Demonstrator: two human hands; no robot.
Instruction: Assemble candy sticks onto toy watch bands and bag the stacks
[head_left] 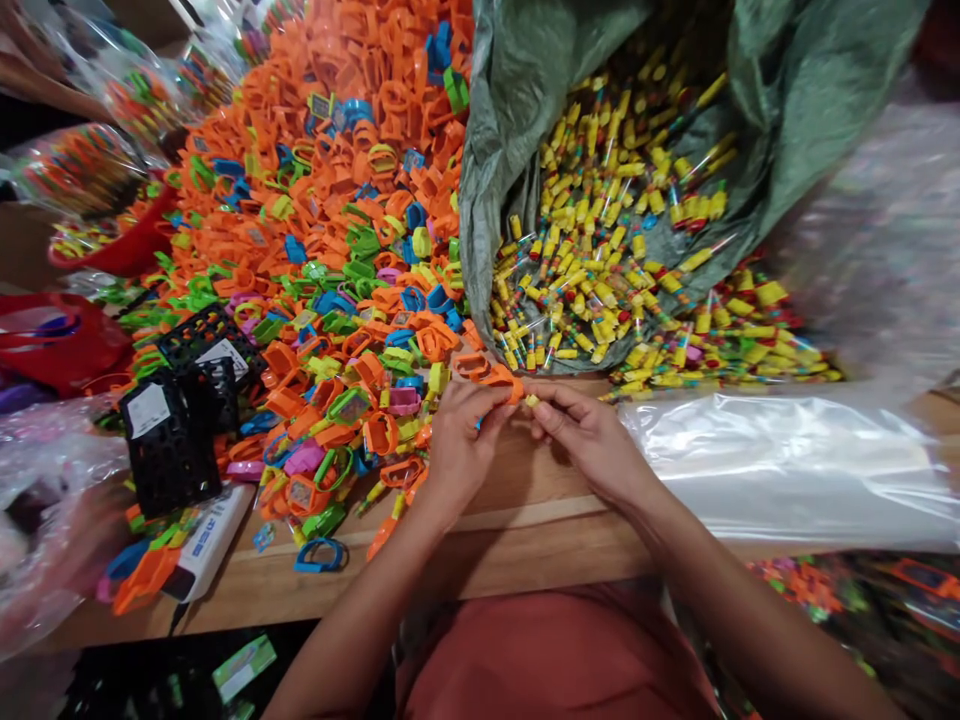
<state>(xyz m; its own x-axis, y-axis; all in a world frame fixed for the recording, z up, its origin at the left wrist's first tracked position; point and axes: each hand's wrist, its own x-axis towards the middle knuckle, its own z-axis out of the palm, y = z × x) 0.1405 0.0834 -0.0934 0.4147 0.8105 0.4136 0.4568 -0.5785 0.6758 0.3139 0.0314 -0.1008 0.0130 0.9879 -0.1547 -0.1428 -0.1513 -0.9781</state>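
Note:
Near the table's front edge my left hand is closed on an orange plastic band, which looks like a toy watch. Close beside it, my right hand pinches a small yellow piece between thumb and forefinger. The fingertips of both hands nearly meet. Left of my hands, a large heap of toy watches, mostly orange with green, blue, yellow and pink ones, spreads back over the table. Beyond my right hand, a green-grey sack lies open with many small yellow tubes inside and spilling out at its right.
Clear plastic bags lie flat at the right. At the left are black plastic trays, a white power strip, a red basket and filled clear bags. Another person's hand shows blurred at the far left.

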